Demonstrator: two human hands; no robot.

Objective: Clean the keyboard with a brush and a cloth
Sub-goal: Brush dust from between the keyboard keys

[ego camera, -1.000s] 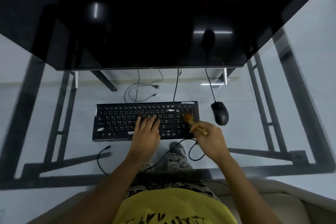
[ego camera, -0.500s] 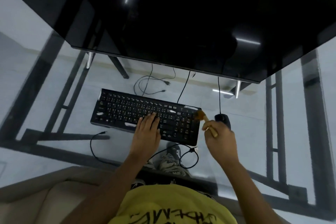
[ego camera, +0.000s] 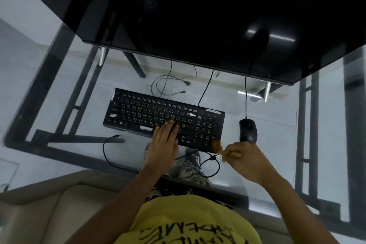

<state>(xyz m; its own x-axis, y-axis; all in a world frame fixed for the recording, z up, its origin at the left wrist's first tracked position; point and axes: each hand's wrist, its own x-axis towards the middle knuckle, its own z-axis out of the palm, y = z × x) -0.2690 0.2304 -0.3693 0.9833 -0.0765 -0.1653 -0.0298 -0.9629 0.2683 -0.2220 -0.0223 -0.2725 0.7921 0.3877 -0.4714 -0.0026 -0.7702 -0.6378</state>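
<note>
the keyboard [ego camera: 162, 120] is lying flat on the glass desk [ego camera: 277, 134], pinned by the flat, open left hand [ego camera: 164, 144]. the small light brush [ego camera: 216, 145] is gripped by the closed right hand [ego camera: 245, 161]. its soft bristles have been swept from the far right corner to the near one.

Keyboard [ego camera: 164, 118] on glass table [ego camera: 277, 125], mouse [ego camera: 248, 130] just right; monitor [ego camera: 198, 16] behind both.

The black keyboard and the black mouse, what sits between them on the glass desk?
In the head view, only bare glass desk lies between the black keyboard and black mouse.
</note>
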